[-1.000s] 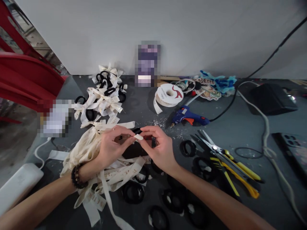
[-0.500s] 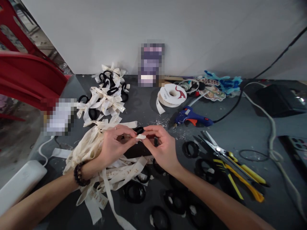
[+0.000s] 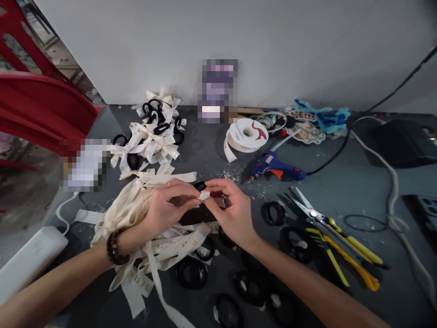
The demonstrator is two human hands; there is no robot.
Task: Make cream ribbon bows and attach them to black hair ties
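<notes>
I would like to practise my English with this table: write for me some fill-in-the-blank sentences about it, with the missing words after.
The left hand and the right hand meet at a small ____ piece.
The dark beaded bracelet is on the ____ wrist.
The blue glue gun with an orange trigger has a ____ cable.
Beyond the grey table's left edge is a ____ plastic chair.

Missing words: white; left; black; red.
</notes>
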